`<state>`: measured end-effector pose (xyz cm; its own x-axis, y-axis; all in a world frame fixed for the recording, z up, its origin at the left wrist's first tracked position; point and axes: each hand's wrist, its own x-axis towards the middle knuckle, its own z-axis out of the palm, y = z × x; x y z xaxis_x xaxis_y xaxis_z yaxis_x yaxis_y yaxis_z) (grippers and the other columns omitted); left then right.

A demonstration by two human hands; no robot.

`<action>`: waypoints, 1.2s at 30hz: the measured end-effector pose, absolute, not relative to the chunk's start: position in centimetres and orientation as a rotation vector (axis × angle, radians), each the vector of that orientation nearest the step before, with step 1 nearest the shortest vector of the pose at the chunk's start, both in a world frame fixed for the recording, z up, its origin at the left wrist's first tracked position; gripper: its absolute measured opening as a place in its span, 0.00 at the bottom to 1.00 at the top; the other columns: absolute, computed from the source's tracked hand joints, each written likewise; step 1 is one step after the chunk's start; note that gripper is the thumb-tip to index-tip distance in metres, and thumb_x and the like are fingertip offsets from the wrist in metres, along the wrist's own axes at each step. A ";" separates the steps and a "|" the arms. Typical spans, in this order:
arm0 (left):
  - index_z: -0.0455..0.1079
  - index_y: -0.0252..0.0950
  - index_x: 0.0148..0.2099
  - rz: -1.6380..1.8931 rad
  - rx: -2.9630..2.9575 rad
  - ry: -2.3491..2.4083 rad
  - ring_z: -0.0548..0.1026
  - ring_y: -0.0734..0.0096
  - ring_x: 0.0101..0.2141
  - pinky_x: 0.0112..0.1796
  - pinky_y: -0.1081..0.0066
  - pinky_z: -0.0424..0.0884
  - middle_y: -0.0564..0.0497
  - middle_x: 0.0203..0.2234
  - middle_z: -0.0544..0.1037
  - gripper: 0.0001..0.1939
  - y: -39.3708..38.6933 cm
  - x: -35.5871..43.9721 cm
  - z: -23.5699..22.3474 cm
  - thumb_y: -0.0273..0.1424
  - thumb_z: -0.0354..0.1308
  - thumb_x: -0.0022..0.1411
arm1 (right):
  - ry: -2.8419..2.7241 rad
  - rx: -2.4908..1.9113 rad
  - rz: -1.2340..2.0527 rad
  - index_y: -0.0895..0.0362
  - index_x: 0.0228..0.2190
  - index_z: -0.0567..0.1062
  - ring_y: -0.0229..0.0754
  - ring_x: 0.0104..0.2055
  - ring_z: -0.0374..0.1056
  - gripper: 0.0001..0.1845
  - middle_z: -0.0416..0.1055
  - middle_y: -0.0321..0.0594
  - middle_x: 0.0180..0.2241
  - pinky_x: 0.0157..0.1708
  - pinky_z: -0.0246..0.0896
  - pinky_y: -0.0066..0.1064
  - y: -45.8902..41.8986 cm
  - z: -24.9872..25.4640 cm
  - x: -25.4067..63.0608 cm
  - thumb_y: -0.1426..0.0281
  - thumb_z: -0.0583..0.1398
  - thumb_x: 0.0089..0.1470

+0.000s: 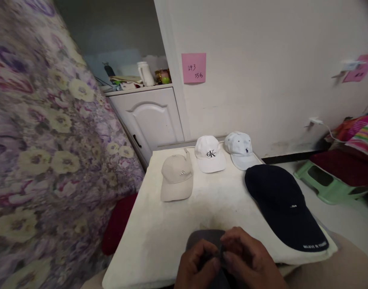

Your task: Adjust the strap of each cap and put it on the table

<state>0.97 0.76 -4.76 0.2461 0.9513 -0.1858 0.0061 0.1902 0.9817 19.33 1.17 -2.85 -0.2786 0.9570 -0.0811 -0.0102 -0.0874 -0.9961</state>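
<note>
Both my hands meet at the near edge of a white table [147,237], gripping a dark grey cap [203,237]. My left hand [196,265] has its fingers curled on the cap's near side. My right hand [250,259] pinches the same cap from the right. Further back on the table lie a beige cap [176,176], a white cap with a black logo [210,154] and a pale blue-white cap [240,149]. A large navy cap [284,206] lies to the right of my hands.
A floral bedspread [45,152] fills the left. A white cabinet [147,116] carrying a jug and jars stands behind. A pink note [194,67] sticks to the wall. A green stool [325,182] and striped fabric [360,134] are at the right. A red cushion [119,222] lies below the table.
</note>
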 end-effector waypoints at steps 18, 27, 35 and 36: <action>0.75 0.38 0.34 0.841 0.988 0.977 0.68 0.70 0.29 0.33 0.70 0.61 0.52 0.26 0.76 0.18 0.6 0.8 -5.9 0.47 0.70 0.52 | -1.427 -0.893 1.516 0.48 0.37 0.79 0.42 0.35 0.67 0.07 0.68 0.36 0.33 0.36 0.60 0.34 1.0 -2.6 20.3 0.61 0.61 0.61; 0.73 0.37 0.32 0.762 1.186 1.219 0.67 0.66 0.31 0.35 0.67 0.62 0.54 0.25 0.72 0.12 0.6 1.7 -2.0 0.41 0.63 0.54 | -1.403 -1.162 1.560 0.53 0.30 0.71 0.43 0.32 0.60 0.10 0.63 0.33 0.27 0.33 0.54 0.35 0.6 -1.9 19.7 0.60 0.63 0.51; 0.73 0.37 0.31 0.695 1.342 1.246 0.72 0.61 0.33 0.38 0.64 0.65 0.49 0.27 0.77 0.10 0.6 1.9 -1.9 0.39 0.59 0.56 | -1.273 -1.080 1.721 0.54 0.30 0.67 0.40 0.28 0.63 0.08 0.65 0.31 0.24 0.31 0.56 0.32 1.0 -2.2 19.9 0.64 0.60 0.52; 0.73 0.37 0.31 0.701 1.329 1.226 0.73 0.61 0.33 0.38 0.65 0.65 0.50 0.27 0.78 0.10 0.6 1.8 -2.1 0.38 0.60 0.56 | -1.264 -1.069 1.732 0.55 0.30 0.67 0.40 0.27 0.64 0.08 0.66 0.31 0.24 0.31 0.57 0.32 1.1 -2.3 19.9 0.64 0.61 0.52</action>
